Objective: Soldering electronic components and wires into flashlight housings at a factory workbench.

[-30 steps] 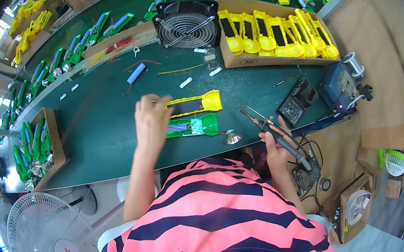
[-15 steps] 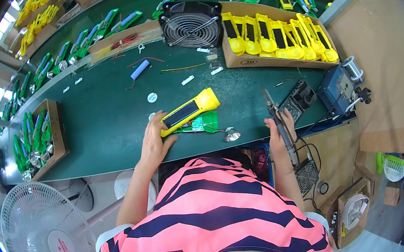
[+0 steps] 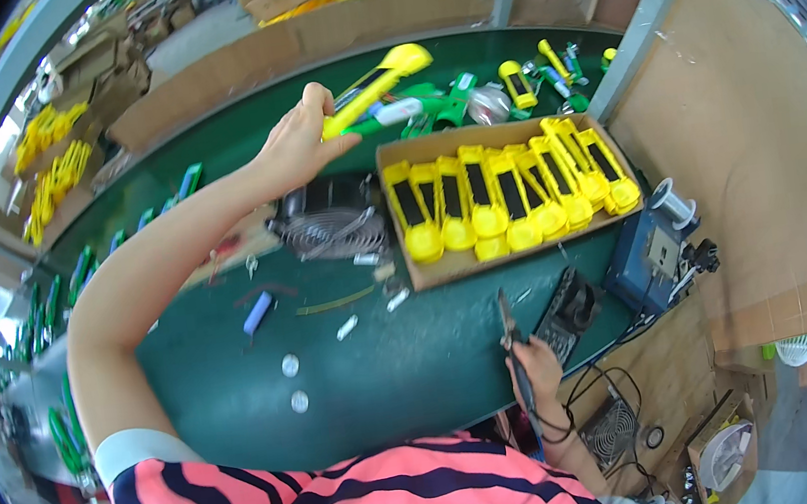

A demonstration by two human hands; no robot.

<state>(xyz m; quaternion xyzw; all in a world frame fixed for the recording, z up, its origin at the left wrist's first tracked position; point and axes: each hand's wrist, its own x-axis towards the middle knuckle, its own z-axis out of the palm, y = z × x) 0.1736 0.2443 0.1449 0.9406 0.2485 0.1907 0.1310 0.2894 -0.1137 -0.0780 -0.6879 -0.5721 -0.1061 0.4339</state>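
Note:
My left hand (image 3: pixel 298 144) is stretched far over the bench, its fingers closed on a yellow flashlight housing (image 3: pixel 391 70) with a dark panel. Below the housing are blurred green parts (image 3: pixel 451 105) and a round lamp reflector (image 3: pixel 488 104); I cannot tell whether they hang from it or lie on the far green surface. Near the bench's front edge, my right hand (image 3: pixel 541 372) grips a soldering iron (image 3: pixel 517 359), its tip pointing away from me.
A cardboard box (image 3: pixel 476 265) of yellow housings stands right of centre, beside a black fan (image 3: pixel 331 223). The soldering station (image 3: pixel 649 262) and a black iron stand (image 3: pixel 568 314) are at right. A blue cylindrical cell (image 3: pixel 257 312) and two white discs (image 3: pixel 295 383) lie on the bench.
My left hand has carried the yellow housing from the near bench up to the far side. The green piece and lamp have left the near spot. My right hand still holds the iron.

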